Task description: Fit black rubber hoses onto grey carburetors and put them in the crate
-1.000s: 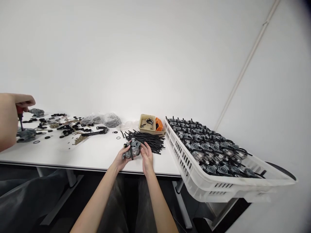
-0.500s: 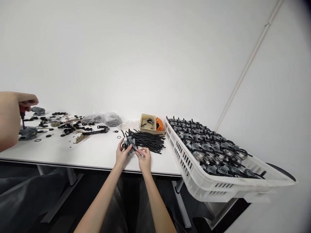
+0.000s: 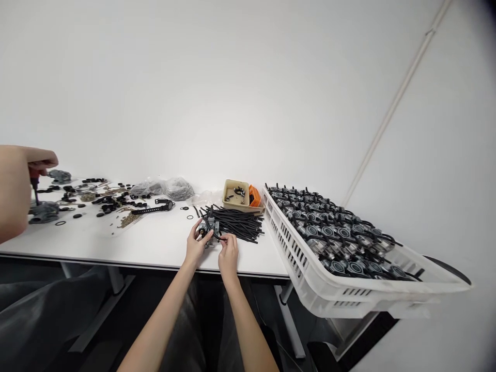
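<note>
Near the front edge of the table, my left hand (image 3: 195, 248) is closed around a grey metal carburetor (image 3: 212, 226), thumb across its near side. A thin black rubber hose (image 3: 217, 237) runs along the carburetor, and its free end is pinched between the thumb and fingers of my right hand (image 3: 228, 252). Whether the hose's other end is seated on the carburetor is too small to tell. Just behind the carburetor lies a pile of loose black hoses (image 3: 242, 225).
A white crate (image 3: 306, 279) of carburetors with hoses stands at the right. Behind the hoses sit a beige tray (image 3: 228, 206) and an orange basket (image 3: 253, 196). Leftward lie a wristwatch (image 3: 166, 206) and black small parts (image 3: 110, 205). A co-worker's hand (image 3: 44, 157) grips a screwdriver on another carburetor (image 3: 44, 212).
My right hand has shifted slightly left, its fingers curled tighter on the hose. The carburetor has turned a little in my left hand. The co-worker's hand has barely moved.
</note>
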The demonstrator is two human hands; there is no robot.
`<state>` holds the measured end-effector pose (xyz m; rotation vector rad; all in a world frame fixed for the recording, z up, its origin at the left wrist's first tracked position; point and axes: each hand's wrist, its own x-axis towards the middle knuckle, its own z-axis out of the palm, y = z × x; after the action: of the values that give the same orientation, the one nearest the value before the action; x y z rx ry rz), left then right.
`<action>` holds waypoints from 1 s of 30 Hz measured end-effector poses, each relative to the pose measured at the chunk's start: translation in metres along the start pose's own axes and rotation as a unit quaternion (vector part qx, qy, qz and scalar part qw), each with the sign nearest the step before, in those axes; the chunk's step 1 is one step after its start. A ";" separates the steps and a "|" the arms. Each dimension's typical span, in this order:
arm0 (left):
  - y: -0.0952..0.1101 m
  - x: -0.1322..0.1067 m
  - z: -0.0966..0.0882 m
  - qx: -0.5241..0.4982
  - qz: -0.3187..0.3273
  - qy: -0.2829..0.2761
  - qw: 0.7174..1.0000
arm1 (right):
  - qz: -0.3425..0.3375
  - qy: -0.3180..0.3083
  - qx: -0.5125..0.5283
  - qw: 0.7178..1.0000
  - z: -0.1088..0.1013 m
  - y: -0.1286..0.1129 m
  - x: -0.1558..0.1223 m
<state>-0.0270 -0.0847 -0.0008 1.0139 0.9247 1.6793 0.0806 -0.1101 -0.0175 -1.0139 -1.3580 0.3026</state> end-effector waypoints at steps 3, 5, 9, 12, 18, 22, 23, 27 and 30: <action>0.000 0.001 -0.001 -0.008 -0.003 -0.014 1.000 | 0.005 -0.004 0.010 1.000 0.000 0.001 0.000; 0.000 0.000 -0.001 -0.014 -0.003 -0.022 1.000 | 0.010 -0.004 0.021 1.000 -0.001 0.003 0.000; 0.001 -0.001 0.000 -0.026 -0.013 -0.025 0.999 | 0.031 -0.010 0.040 0.999 -0.001 0.009 0.002; 0.001 -0.001 0.001 -0.029 -0.013 -0.018 0.999 | 0.058 -0.003 0.046 0.997 0.000 0.011 0.002; 0.000 -0.001 0.001 -0.006 0.000 -0.033 0.999 | 0.090 0.024 0.047 0.995 0.000 0.013 0.005; 0.000 -0.001 0.000 -0.003 -0.004 -0.037 0.999 | 0.101 -0.014 0.091 0.991 0.000 0.018 0.006; 0.000 -0.002 0.001 -0.005 -0.004 -0.035 0.999 | 0.102 -0.018 0.095 0.990 0.000 0.019 0.007; 0.002 -0.002 0.002 -0.013 0.000 -0.021 1.000 | 0.076 0.014 0.031 0.997 0.002 0.016 0.005; 0.001 -0.003 0.002 -0.018 -0.003 -0.024 1.000 | 0.062 0.038 -0.010 0.997 0.003 0.012 0.004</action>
<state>-0.0252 -0.0873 0.0005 1.0230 0.8625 1.6542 0.0833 -0.0994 -0.0239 -1.1183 -1.2349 0.3412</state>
